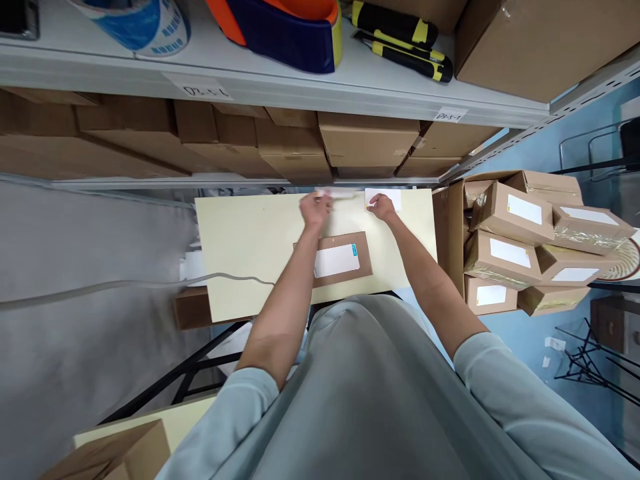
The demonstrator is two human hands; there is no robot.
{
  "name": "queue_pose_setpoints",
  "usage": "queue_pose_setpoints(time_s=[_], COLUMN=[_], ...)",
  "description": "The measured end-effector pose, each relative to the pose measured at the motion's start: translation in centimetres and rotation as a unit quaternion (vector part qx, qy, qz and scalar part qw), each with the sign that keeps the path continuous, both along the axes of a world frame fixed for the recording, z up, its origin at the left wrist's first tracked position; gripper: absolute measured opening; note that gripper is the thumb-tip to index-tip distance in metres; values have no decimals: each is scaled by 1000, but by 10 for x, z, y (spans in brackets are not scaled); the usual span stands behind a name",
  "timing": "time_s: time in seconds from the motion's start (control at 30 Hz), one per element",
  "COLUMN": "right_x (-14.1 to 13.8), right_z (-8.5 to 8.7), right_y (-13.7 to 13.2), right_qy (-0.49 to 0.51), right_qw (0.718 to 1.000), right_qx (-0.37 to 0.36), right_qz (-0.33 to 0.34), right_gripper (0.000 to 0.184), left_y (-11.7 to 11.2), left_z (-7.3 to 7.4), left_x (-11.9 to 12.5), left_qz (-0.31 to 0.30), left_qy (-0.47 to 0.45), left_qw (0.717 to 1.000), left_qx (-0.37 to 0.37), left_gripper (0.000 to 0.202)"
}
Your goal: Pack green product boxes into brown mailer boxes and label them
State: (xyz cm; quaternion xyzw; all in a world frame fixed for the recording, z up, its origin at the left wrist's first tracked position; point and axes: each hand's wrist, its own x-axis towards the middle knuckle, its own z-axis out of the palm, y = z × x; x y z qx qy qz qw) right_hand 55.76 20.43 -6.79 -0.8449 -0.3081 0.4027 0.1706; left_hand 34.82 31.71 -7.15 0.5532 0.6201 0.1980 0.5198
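Note:
My left hand (316, 209) is closed near the far edge of the cream tabletop (240, 233). A thin white strip (345, 195), smeared by motion, sticks out to the right of its fingers. To the right, my right hand (383, 207) pinches the lower left edge of a white paper label (391, 198) lying on the table. Between my forearms and nearer to me lies a flat brown cardboard box (367, 257). It bears a white label (337, 260) with a small blue mark, and my left forearm covers its left end.
A large carton (450, 230) at the right holds several labelled brown boxes (513, 207). Shelves ahead carry cardboard boxes (370, 140), a tape dispenser (290, 33), yellow-black utility knives (405, 47) and a tape roll (165, 33). A grey cable (150, 283) reaches the table from the left.

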Motion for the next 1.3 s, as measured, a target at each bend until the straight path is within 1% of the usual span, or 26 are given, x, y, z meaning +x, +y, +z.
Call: queue_pose_setpoints(time_s=[0.07, 0.1, 0.17, 0.2, 0.23, 0.3, 0.43, 0.53, 0.63, 0.77, 0.87, 0.97, 1.07, 1.13, 1.17, 1.23, 1.3], right_x=[0, -1, -1, -1, -1, -1, -3, -7, -15, -20, -18, -24, -50, -76, -90, -115, -132], right_z=[2, 2, 3, 4, 4, 5, 9, 15, 27, 48, 67, 87, 110, 125, 133, 147, 159], right_y=[0, -1, -1, -1, -2, -2, -2, -3, -6, -9, -15, -33, -75, -112, -130, -162, -183], right_qy=[5, 4, -3, -7, -9, -10, -10, -11, -16, -15, 12, 45, 109, 236, 281, 325, 337], right_qw=[1000, 1000, 1000, 1000, 1000, 1000, 1000, 1000, 999, 999, 999, 996, 984, 951, 936, 916, 905], right_qx=[-1, 0, 3, 4, 5, 6, 9, 14, 26, 44, 51, 78, 138, 197, 212, 231, 250], right_qz=[-3, -6, -12, -15, -16, -18, -19, -23, -27, -25, -13, 9, 29, 9, -4, -36, -75], right_gripper=[30, 30, 27, 25, 23, 19, 13, 15, 15, 14, 18, 26, 44, 61, 65, 65, 63], left_y=[11, 14, 13, 7, -1, -25, -87, -126, -149, -161, -167, -174, -183, -190, -194, -200, -206], left_z=[8, 14, 29, 39, 49, 71, 110, 132, 148, 162, 168, 171, 170, 168, 167, 167, 169], left_x=[-8, -12, -23, -28, -34, -45, -68, -83, -93, -103, -110, -119, -124, -125, -124, -120, -116], left_qz=[48, 49, 18, 1, -11, -27, -53, -56, -60, -54, -49, -42, -23, -17, -19, -28, -40], left_qy=[-29, -39, -55, -64, -76, -104, -131, -165, -193, -199, -203, -205, -197, -192, -191, -195, -203], left_qw=[998, 998, 998, 998, 997, 994, 989, 983, 976, 975, 975, 975, 978, 979, 979, 978, 975], left_qx=[8, 11, 11, 8, 4, -13, -38, -66, -86, -77, -71, -69, -61, -60, -63, -72, -77], left_gripper=[27, 29, 31, 32, 32, 35, 46, 54, 59, 59, 58, 56, 56, 57, 57, 58, 57])
